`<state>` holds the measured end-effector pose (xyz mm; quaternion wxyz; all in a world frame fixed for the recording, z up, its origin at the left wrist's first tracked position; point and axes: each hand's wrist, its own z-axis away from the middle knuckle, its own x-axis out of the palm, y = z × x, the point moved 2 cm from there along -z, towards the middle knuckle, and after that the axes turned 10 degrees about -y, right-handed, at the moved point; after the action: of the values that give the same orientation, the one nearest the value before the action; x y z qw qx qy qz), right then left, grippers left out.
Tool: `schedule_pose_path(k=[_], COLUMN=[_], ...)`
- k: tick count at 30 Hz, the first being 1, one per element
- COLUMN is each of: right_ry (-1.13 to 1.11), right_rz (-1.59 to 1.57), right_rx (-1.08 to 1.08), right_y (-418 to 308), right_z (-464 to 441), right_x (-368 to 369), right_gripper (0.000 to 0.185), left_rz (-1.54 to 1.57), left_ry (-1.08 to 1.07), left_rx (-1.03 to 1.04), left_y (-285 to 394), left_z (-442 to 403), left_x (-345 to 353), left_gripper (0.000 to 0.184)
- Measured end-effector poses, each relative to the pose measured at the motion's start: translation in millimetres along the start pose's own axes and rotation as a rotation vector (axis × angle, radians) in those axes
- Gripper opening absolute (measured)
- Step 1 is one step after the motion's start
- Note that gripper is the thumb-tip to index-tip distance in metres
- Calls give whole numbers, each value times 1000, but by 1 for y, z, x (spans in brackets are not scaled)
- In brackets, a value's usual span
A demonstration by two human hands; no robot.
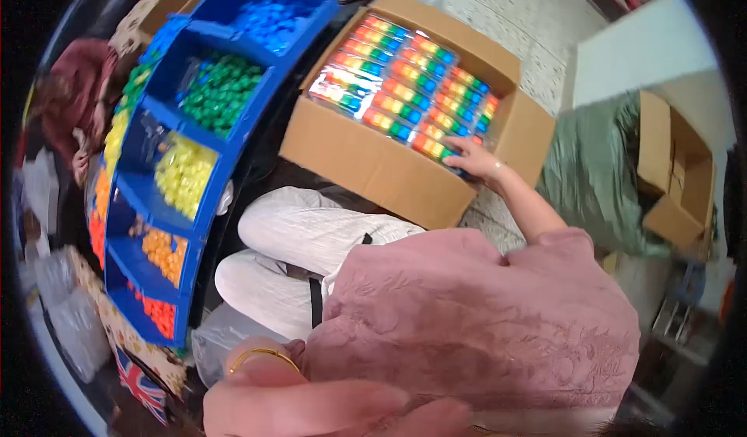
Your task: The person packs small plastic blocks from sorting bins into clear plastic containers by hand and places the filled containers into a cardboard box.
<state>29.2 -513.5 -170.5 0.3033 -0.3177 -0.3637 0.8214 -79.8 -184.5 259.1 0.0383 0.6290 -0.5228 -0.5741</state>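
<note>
My right hand (471, 158) reaches into an open cardboard box (366, 161). Its thumb and fingers close around the end of a clear-wrapped rainbow pack (429, 146) at the box's near corner. Rows of similar packs (403, 91), banded red, orange, yellow, green and blue, fill the box. Close to the camera, my left hand (334, 407) is raised, large and blurred, a gold bangle (266, 353) at its wrist. Its fingers stretch out with nothing visible in them; the frame's lower edge cuts off part of the hand.
Blue bins (218, 145) stand along the left, holding blue, green, yellow, orange and red pieces. Beyond them another person (82, 87) is partly visible. To the right are a green plastic sack (595, 172) and another open carton (677, 172). Clear bags (74, 320) lie at far left.
</note>
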Motion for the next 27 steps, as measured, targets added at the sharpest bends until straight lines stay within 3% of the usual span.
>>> schedule_pose_path(k=[6,8,10,12,14,17,19,21,24,27], right_ry=[68,326,406,284,362,234,230,371,493,434], right_rz=[201,74,295,4,293,431,412,550,510,471], right_rx=[-3,-78,-159,-255,-516,-892,-949,-962,-746,-486], right_y=[-5,3,-49,-108,-187,-292,-346,-393,-442,-459], right_z=[2,-12,-14,-30,-52,-127,-201,-279,-374,-428], right_x=[2,-4,-5,7,34,75,105,128,158,175], right_gripper=[65,57,46,33,23,15,17,22,38,45], left_rz=[-276,-348,-412,-456,-505,-574,-640,-674,-717,-625], left_ry=[-80,-87,-98,-119,-139,-175,-207,-219,-228,-150], left_rx=[89,105,118,129,141,135,116,97,39,-75], left_y=[-9,-10,-12,-17,-22,-38,-50,-66,-99,-144], left_z=[25,33,39,43,43,43,41,39,38,52], left_x=[4,4,5,5,5,-1,-8,-18,-31,-40], left_gripper=[12,13,15,16,18,21,23,25,28,31])
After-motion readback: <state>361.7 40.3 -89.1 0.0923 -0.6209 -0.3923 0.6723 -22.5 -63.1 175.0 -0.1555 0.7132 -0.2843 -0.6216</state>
